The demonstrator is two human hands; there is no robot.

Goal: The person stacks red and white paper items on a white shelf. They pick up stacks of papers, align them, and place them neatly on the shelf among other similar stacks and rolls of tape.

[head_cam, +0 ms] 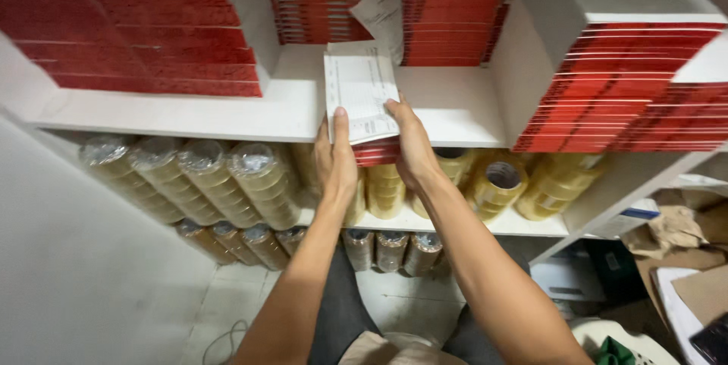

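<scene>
Holding: both hands grip a small stack of thin red booklets (377, 151) topped by a white printed sheet (360, 92), at the front edge of the white shelf (227, 118).
Left hand: the left hand (336, 160) clasps the stack's left side, thumb lying up over the sheet's lower left corner, fingers hidden under the stack.
Right hand: the right hand (413, 145) clasps the stack's right side, thumb on the sheet's lower right edge, fingers curled beneath.
Stack position: the booklets jut out past the shelf's front edge, while the far end of the sheet reaches back over the shelf board toward its rear.
Shelf, back: piles of red booklets (447, 20) stand against the back of the shelf just beyond the sheet, with a loose white paper (379, 8) leaning on them.
Shelf, left end: a tall block of red booklets (144, 23) fills the left end.
Shelf, right end: another slanted pile of red booklets (629, 84) sits under a white board at the right end.
Lower shelf: sleeves of clear packing tape rolls (197, 179) lie along the shelf below; yellowish tape rolls (497, 183) sit behind and right of the hands.
Floor level: more tape rolls (390, 247) are stacked on the lowest level.
Lower right corner: crumpled brown paper (675, 228) lies there.
</scene>
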